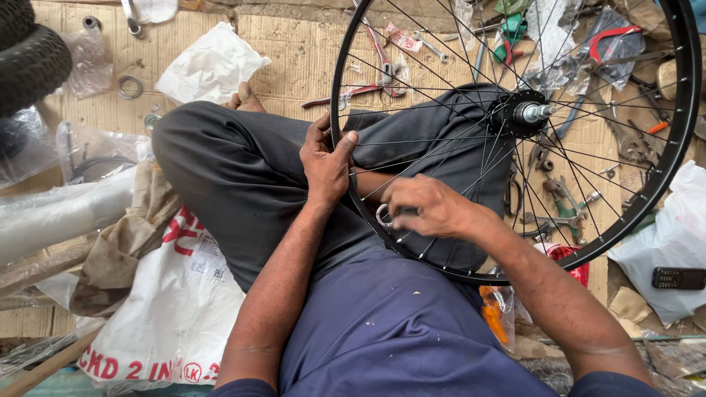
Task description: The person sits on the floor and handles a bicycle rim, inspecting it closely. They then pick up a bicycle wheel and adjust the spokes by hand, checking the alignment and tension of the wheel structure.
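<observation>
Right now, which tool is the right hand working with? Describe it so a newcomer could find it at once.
Start at the big black spoked bicycle wheel resting across the seated person's lap. Follow its rim down to the near edge, where the left hand grips it and the right hand pinches a small round silver tool. Unlike the long wrenches and pliers on the cardboard, it is ring-shaped.

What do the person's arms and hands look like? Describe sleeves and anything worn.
Both forearms are bare. Short dark navy sleeves show only at the upper arms. The left hand and right hand wear no gloves; no watch or ring is visible.
</observation>
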